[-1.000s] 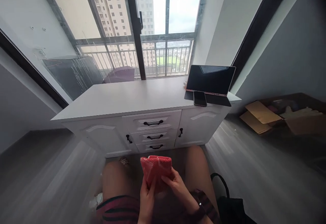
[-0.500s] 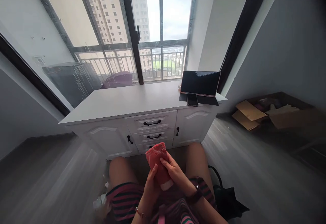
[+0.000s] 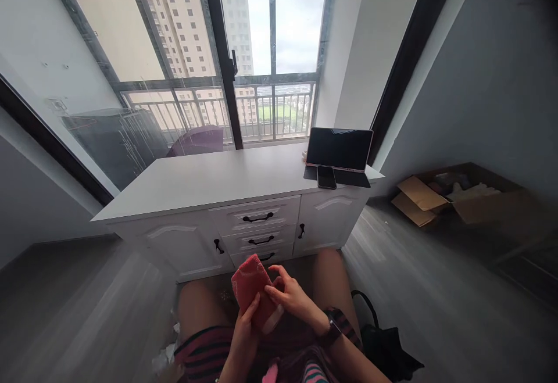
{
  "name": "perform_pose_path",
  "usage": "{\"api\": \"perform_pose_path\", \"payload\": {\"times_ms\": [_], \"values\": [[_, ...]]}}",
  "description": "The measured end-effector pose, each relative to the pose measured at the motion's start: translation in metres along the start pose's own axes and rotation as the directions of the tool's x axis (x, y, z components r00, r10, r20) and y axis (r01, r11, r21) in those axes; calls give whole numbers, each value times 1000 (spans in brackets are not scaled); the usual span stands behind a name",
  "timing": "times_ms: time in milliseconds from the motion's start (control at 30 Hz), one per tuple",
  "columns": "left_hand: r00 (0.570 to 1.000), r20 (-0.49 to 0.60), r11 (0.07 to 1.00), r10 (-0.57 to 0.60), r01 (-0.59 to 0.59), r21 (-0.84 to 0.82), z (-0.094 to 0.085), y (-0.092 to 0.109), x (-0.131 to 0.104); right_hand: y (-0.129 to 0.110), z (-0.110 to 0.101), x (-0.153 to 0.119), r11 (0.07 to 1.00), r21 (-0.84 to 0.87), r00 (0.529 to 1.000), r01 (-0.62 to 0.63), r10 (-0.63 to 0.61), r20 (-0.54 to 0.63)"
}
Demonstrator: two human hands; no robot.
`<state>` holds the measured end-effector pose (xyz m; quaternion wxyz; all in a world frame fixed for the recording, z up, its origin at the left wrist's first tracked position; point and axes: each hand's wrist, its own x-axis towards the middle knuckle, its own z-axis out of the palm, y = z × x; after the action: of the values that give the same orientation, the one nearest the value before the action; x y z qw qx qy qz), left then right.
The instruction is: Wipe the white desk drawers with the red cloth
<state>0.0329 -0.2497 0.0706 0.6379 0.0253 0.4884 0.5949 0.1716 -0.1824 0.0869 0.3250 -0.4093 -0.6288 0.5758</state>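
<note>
A folded red towel (image 3: 251,283) with a pale patch near its lower end is held upright, slightly tilted, above my lap. My left hand (image 3: 244,330) grips its lower left side, thumb lying across the front. At its right edge is my right hand (image 3: 294,299), with the fingers bent and apart. The right thumb touches the towel near that edge, while the forefinger is lifted off it. The back of the towel is hidden from me.
Beyond my knees stands a white cabinet (image 3: 192,182) with dark handles. On its right end are a tablet (image 3: 339,149) and a phone (image 3: 326,177). An open cardboard box (image 3: 492,206) sits at right; a black bag (image 3: 387,351) lies beside my right leg.
The towel has shifted a little left and tipped further left. My right hand has loosened from its front and moved to its right edge, forefinger raised. My left hand keeps its hold.
</note>
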Motion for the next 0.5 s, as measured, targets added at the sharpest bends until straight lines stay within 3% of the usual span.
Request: {"api": "perform_pose_path", "payload": {"times_ms": [233,367,500], "values": [[994,-83,995,65,-59,77,-26,26,0,-3,-1,0,998,65,987,-13,2,160],[985,-149,984,89,-64,165,-35,36,-2,2,-5,3,997,60,990,-56,47,131],[969,-221,971,115,-63,231,-30,49,-4,13,-21,8,995,20,992,-99,97,86]]}}
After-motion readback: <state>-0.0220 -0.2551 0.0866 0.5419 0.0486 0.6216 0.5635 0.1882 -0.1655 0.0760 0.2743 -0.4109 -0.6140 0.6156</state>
